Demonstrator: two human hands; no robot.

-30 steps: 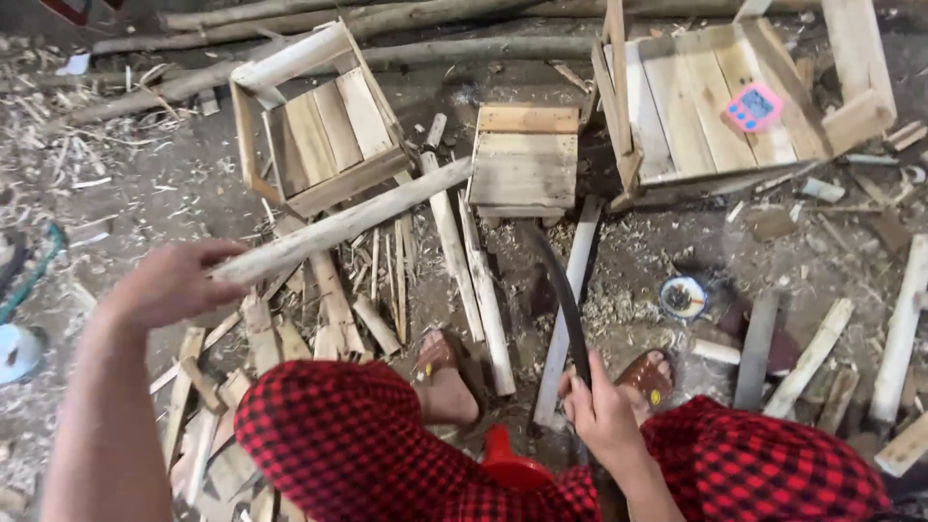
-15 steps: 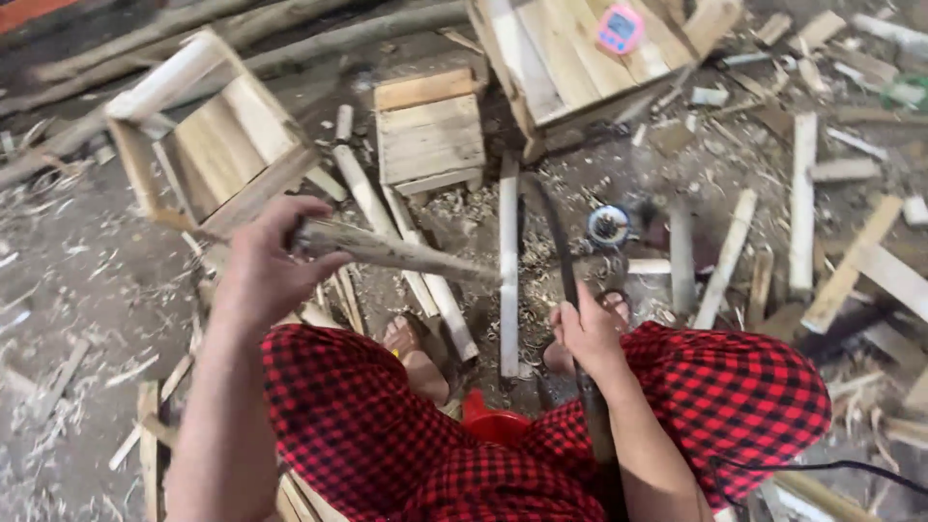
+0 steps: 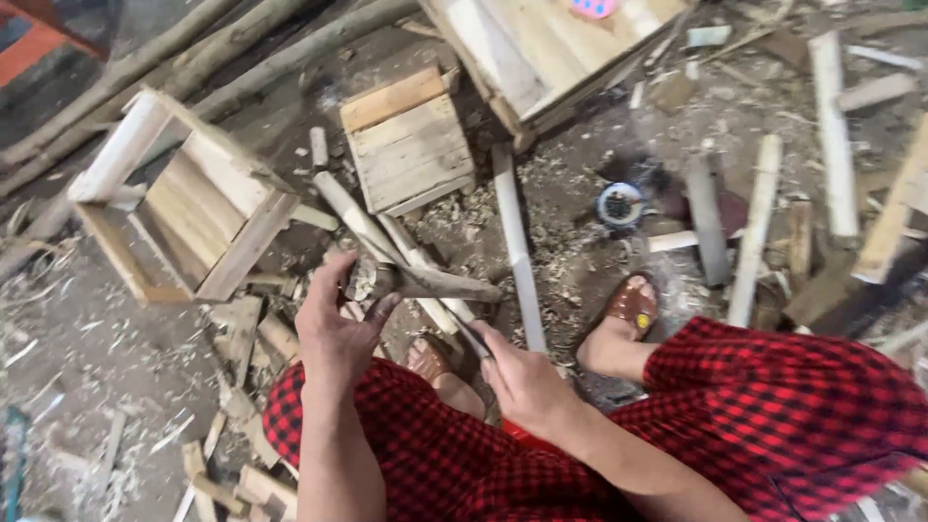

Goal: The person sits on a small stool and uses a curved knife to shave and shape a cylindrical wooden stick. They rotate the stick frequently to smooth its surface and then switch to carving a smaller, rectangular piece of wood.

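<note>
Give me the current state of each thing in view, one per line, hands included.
Left hand: gripping the rough wooden stick's near end.
Rough wooden stick: held off the ground, roughly level.
Right hand: closed on a dark blade.
Dark blade: pointing toward the stick.
Open pale wooden crate: tipped on its side.
Small slatted wooden stool: upright on the ground.

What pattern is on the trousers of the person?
Red and black check; the trousers show in the head view.
</note>
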